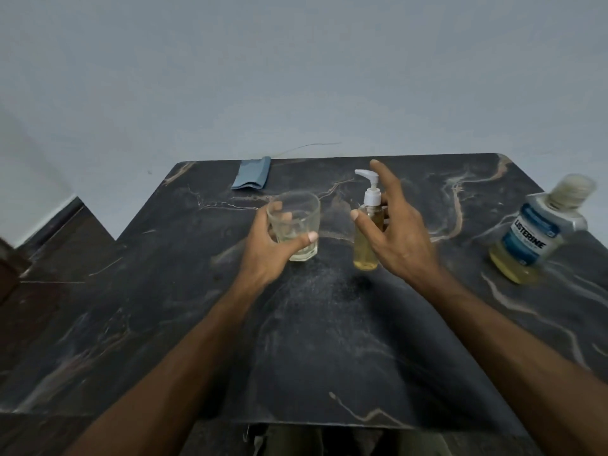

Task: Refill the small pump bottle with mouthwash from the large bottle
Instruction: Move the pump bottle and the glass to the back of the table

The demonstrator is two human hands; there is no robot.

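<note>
Left hand [269, 248] gripping glass [294, 225], right hand [391, 225] spread beside pump bottle [367, 232]: best grab low, keep upright.

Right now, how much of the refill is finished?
Probably most: the pump bottle stands nearly full with its pump on, and the big bottle is capped. The left hand holds a glass; the open right hand is beside the pump.

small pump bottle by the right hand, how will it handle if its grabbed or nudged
The small pump bottle is tall and narrow on a small base, so a sideways nudge would probably tip it. It looks nearly full of yellow liquid, so likely heavy for its size. The clear smooth wall may be slippery; the open right hand would probably do better gripping the body than the white pump head.
</note>
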